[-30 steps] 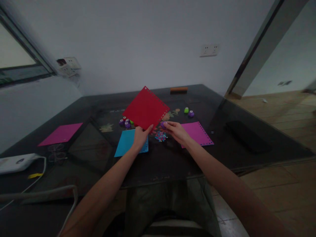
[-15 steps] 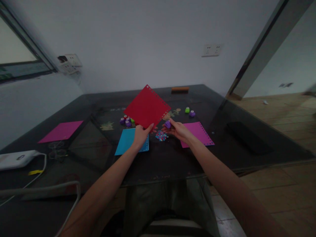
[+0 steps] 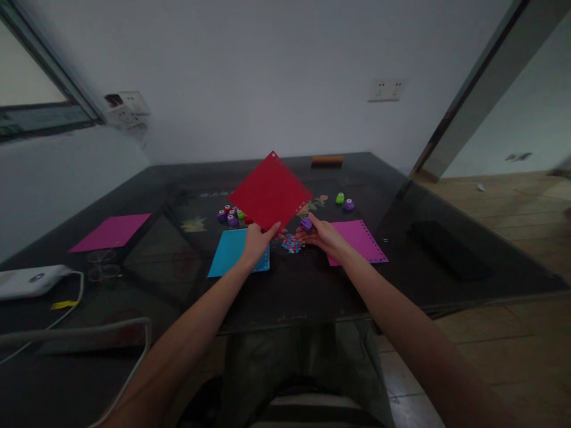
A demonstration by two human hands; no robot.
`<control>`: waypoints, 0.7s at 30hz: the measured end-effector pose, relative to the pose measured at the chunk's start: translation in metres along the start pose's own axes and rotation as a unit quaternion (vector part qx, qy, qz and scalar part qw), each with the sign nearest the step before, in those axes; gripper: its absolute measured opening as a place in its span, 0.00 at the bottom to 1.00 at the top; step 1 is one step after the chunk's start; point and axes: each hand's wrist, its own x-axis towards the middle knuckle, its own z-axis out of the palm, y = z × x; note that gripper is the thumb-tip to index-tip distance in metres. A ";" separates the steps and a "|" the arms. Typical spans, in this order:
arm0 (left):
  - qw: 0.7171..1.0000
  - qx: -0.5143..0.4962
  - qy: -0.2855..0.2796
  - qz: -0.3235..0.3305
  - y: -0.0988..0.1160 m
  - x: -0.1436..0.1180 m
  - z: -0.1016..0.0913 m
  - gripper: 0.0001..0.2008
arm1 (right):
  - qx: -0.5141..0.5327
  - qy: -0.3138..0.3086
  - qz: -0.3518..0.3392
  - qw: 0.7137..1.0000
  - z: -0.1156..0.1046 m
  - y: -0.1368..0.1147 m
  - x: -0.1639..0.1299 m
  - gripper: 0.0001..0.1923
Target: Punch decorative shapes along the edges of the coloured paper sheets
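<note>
My left hand (image 3: 259,242) grips a red paper sheet (image 3: 272,193) by its lower corner, with the sheet raised off the table. Small punched holes run along its upper right edge. In my right hand (image 3: 323,235) is a small purple craft punch (image 3: 306,224), held between thumb and fingers, apart from the sheet. Between the hands a pile of colourful paper bits (image 3: 292,243) lies on the table. Under my left hand is a blue paper sheet (image 3: 229,252); beside my right wrist lies a pink sheet (image 3: 359,241) with holes along its right edge.
Several purple, red and green punches (image 3: 232,219) cluster behind the blue sheet. A green punch (image 3: 339,198) and a purple one (image 3: 348,204) stand at the back right. Another pink sheet (image 3: 111,232), a white device (image 3: 33,282) with a cable, and a long black object (image 3: 448,249) lie farther out.
The view has shifted slightly, and the red sheet appears a little farther right. Both hands keep hold of the sheet and the punch.
</note>
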 end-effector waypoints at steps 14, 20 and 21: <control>1.000 0.008 0.003 0.005 -0.002 0.000 0.001 0.14 | -0.473 0.143 -0.237 0.837 0.015 0.005 0.008 0.15; 1.000 -0.006 0.002 0.007 -0.001 0.000 0.001 0.13 | -0.398 0.119 -0.202 0.887 0.012 0.000 0.009 0.20; 1.000 -0.009 0.001 0.009 -0.001 0.000 0.002 0.12 | -0.372 0.112 -0.191 0.902 0.011 0.000 0.009 0.20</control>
